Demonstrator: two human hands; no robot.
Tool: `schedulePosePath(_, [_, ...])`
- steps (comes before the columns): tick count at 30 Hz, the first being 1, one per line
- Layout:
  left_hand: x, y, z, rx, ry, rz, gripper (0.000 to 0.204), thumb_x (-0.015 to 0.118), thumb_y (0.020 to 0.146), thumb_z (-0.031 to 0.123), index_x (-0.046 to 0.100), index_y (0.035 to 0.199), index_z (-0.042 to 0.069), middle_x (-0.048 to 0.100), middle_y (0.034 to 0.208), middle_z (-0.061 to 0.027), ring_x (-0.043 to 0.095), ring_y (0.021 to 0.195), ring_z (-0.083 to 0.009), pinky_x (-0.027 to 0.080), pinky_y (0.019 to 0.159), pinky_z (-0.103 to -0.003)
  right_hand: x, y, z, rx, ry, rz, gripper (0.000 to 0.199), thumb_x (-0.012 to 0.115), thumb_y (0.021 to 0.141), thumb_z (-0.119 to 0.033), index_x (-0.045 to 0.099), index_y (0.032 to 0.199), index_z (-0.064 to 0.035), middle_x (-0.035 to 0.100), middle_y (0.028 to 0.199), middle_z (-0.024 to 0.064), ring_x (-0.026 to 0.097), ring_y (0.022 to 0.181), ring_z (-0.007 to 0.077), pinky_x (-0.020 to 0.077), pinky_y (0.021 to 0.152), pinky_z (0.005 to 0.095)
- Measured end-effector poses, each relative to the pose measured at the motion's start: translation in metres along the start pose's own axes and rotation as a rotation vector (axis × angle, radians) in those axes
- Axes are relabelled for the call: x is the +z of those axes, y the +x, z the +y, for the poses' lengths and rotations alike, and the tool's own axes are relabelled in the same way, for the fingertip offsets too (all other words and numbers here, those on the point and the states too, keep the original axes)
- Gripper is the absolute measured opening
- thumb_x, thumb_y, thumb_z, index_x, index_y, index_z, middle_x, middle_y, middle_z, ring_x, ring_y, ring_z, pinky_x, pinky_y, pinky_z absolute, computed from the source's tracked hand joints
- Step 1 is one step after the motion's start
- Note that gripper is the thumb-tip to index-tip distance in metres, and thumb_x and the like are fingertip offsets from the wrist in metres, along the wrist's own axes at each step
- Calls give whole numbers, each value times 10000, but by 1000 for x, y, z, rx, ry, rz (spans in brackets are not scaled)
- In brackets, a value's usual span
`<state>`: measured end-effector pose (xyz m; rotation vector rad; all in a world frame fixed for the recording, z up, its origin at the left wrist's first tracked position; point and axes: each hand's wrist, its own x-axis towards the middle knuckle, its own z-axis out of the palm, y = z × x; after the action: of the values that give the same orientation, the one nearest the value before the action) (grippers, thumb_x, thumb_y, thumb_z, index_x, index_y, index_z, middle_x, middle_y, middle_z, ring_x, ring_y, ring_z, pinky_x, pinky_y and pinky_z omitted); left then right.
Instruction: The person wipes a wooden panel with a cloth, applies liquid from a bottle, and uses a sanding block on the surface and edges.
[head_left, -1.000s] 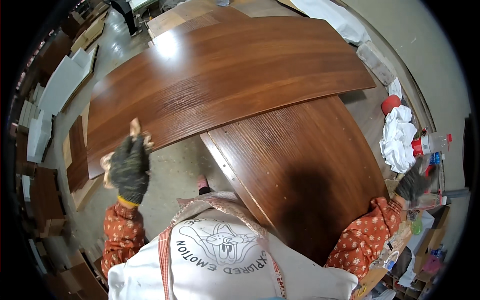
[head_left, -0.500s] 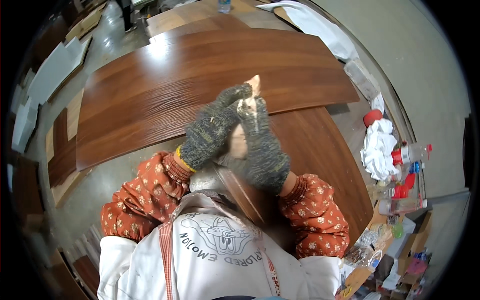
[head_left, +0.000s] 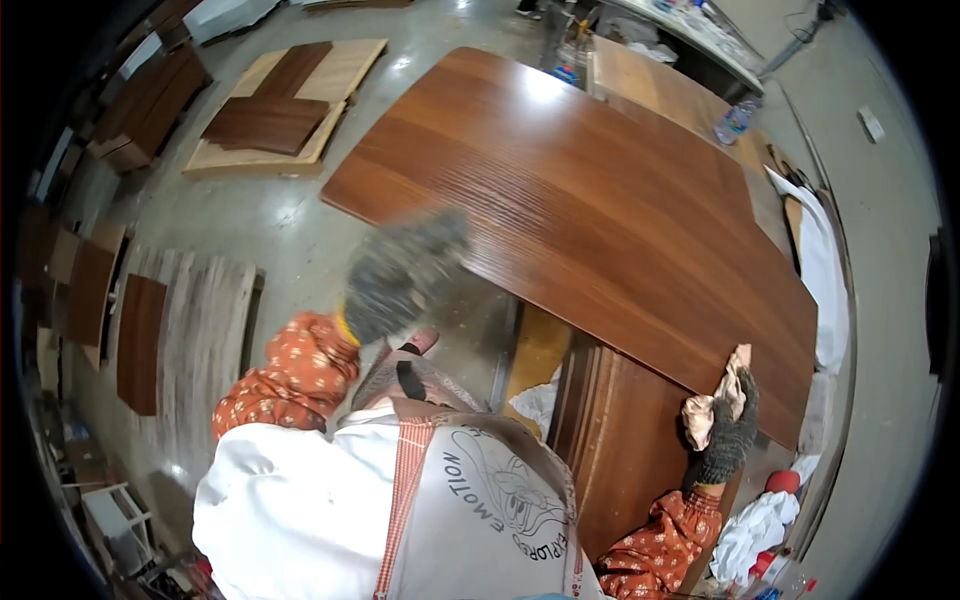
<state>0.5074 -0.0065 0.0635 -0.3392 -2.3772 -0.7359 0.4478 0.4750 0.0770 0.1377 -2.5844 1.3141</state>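
We've got the right grip (head_left: 730,440), in a dark grey knit glove, closed on a pale crumpled cloth (head_left: 697,420); one end pokes out past the fingers, another bunches at the grip's left. Cloth overlaps the near edge of a big brown wood panel (head_left: 590,220), which stretches ahead of the right grip and far over to its left, glossy, glare spot on the far side. A second brown panel (head_left: 640,440) sits lower, just left of the right grip.

Left grip (head_left: 405,270): gloved too, yellow hem, motion-blurred. We can't tell if it's wide or narrow, or whether it touches the big panel; it shows over that panel's near edge, well apart from the right grip. Sleeves (head_left: 310,370) orange, floral.

Surroundings, quick: we log a crumpled white bundle (head_left: 755,535) behind the right grip, a round red object (head_left: 783,482) near it, a white sheet (head_left: 825,270) ahead and right, a clear bottle (head_left: 737,122) farther ahead. Left of the left grip, a grey wood-grain board (head_left: 200,330) bears a brown strip (head_left: 140,345); ahead-left of that grip, a pale board (head_left: 350,70) carries two small brown panels (head_left: 262,125).
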Motion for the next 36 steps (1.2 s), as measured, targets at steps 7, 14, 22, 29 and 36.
schedulePosePath(7, [-59, -34, -157, -998, -1000, 506, 290, 577, 950, 192, 623, 1161, -2, 678, 1086, -97, 637, 966, -195, 489, 901, -340, 49, -2, -72, -348, -231, -187, 473, 477, 808, 46, 563, 1269, -18, 529, 1357, 144, 511, 1249, 262, 404, 1034, 377])
schedulePosePath(14, [1, -20, -195, -337, -666, -5, 537, 715, 813, 92, 528, 1312, 21, 564, 1314, -133, 532, 1223, -243, 405, 1067, -360, 197, -5, -196, -569, -304, -596, 401, 554, 789, -65, 636, 1181, -76, 608, 1222, 163, 544, 1191, 368, 424, 1000, 459])
schedulePosePath(22, [3, -12, -166, -479, -1184, 11, 702, 357, 952, 536, 422, 1388, -11, 548, 1273, -165, 532, 1089, -239, 419, 975, -370, 359, -29, -266, -909, 11, -666, 422, 573, 823, -141, 578, 1242, -94, 569, 1157, 170, 528, 1125, 366, 489, 892, 448])
schedulePosePath(29, [2, 0, -176, -352, -712, -168, 577, 698, 825, 233, 517, 1325, 7, 516, 1368, -176, 477, 1283, -273, 315, 1130, -382, 299, -29, -272, -822, -420, -710, 508, 625, 806, -132, 545, 1306, -97, 570, 1212, 133, 537, 1119, 340, 497, 909, 425])
schedulePosePath(36, [13, -3, -174, -174, -852, -24, 586, 666, 837, 239, 489, 1334, -16, 484, 1393, -175, 411, 1335, -264, 282, 1141, -386, 337, -32, -286, -930, -304, -626, 552, 672, 766, -229, 543, 1287, -100, 498, 1329, 159, 516, 1166, 359, 513, 861, 438])
